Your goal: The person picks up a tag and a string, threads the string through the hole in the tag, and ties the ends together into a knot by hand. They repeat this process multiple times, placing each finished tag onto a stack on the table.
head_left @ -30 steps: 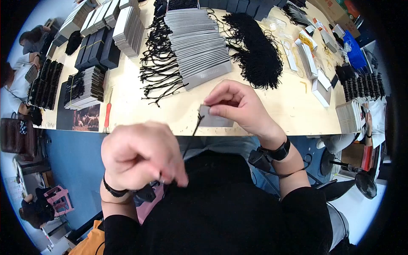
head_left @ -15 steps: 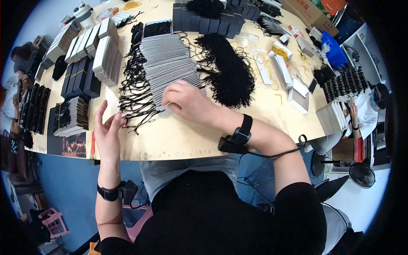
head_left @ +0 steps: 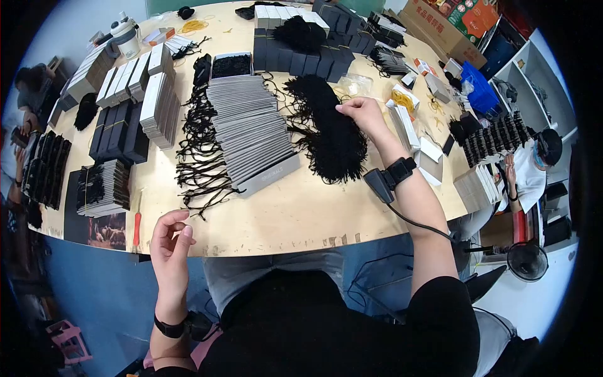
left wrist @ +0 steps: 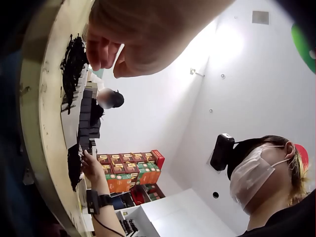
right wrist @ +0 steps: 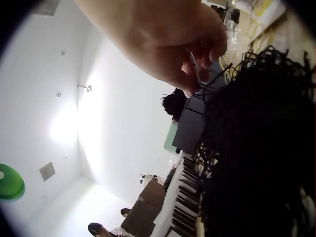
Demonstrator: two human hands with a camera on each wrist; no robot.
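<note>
My right hand (head_left: 367, 118) is over the far right part of a heap of loose black cords (head_left: 330, 135). In the right wrist view, its thumb and fingertips pinch a thin black cord (right wrist: 210, 89) that runs into the heap. Left of the heap lies a long overlapping row of grey cards (head_left: 248, 125), lettering on the nearest one. Knotted black cords (head_left: 204, 157) fan out from the row's left side. My left hand (head_left: 171, 242) hovers by the table's front edge, fingers loosely curled, with nothing in it.
White and dark boxes (head_left: 160, 107) stand in stacks at the left. A red-handled tool (head_left: 137, 227) lies near the front edge. Dark boxes (head_left: 301, 60) line the back. Open white boxes (head_left: 430, 160) and a blue bin (head_left: 480, 88) are at the right. Other people sit at both sides.
A second ago my right hand held a grey card near the front edge; then it was at the row of cards. Now it has moved right to the cord heap. My left hand has drawn back from the cords.
</note>
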